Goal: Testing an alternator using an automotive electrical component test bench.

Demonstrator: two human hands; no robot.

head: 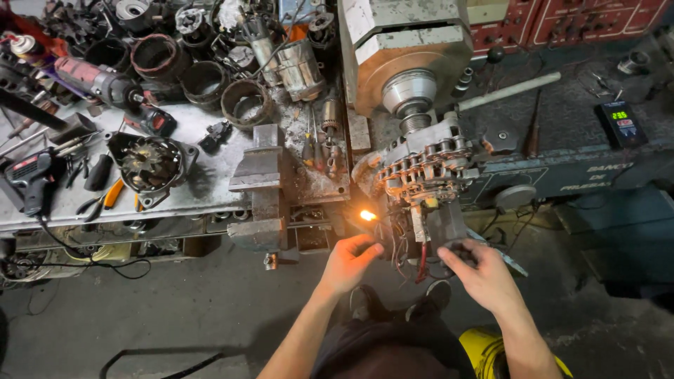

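Note:
An alternator (428,165) hangs on the spindle of a grey test machine (411,52), its open end facing me. A small lamp (367,215) glows orange just left of it. My left hand (351,263) is below the lamp, its fingertips pinched on a thin wire beside the alternator's lower edge. My right hand (483,277) is under the alternator, with its fingers closed on a dark connector (458,250). Red and dark wires (420,265) hang between my two hands.
A steel bench vise (261,184) stands left of the alternator. The workbench (203,186) carries another alternator (149,165), pliers (104,198), a drill (31,175) and several stator rings (246,104). A digital meter (620,123) sits at the right. A yellow object (484,347) is by my legs.

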